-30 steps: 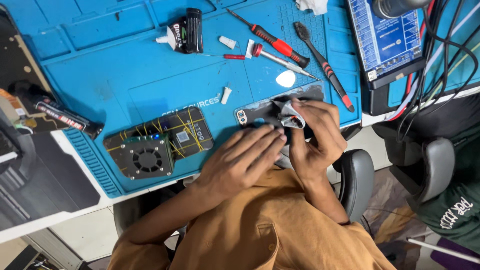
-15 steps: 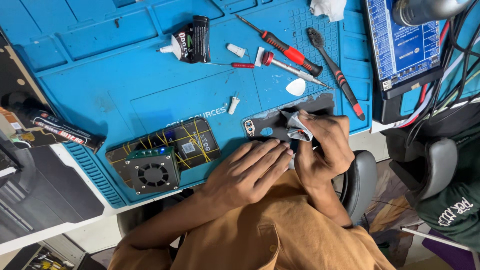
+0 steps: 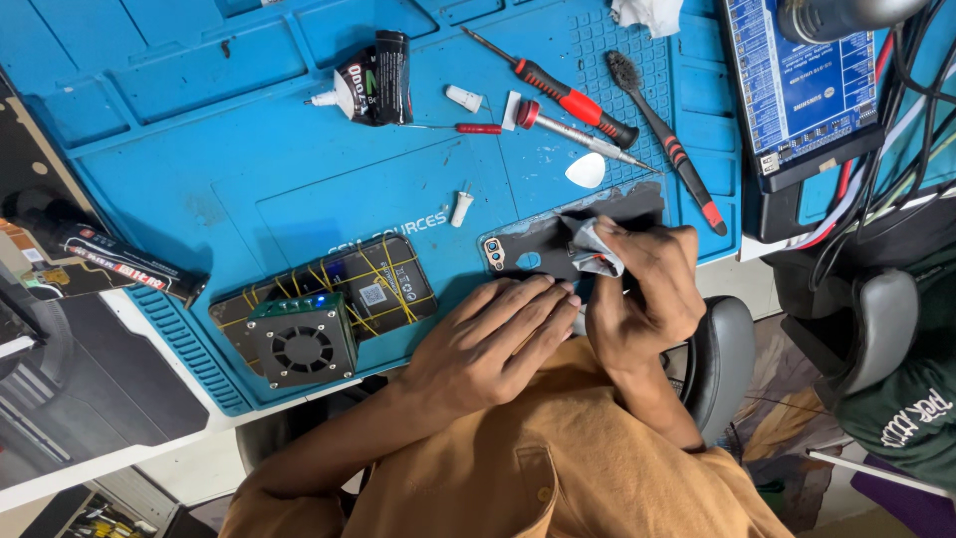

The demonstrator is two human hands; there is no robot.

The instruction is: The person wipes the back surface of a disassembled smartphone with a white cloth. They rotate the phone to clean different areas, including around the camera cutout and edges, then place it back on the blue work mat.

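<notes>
A dark phone lies back up, camera lenses to the left, near the front edge of the blue work mat. My left hand rests flat on the phone's near edge with the fingers together, holding it down. My right hand pinches a crumpled grey-white cloth and presses it on the phone's back. The right part of the phone is hidden under the cloth and my right hand.
On the mat lie a black glue tube, two red-handled screwdrivers, a black brush, a white pick, and a second phone bound with yellow bands beside a small fan unit. A blue-panelled device with cables stands at right.
My right hand has shifted with the cloth across the phone's back. My left hand keeps pressing on the phone. The view has drifted slightly.
</notes>
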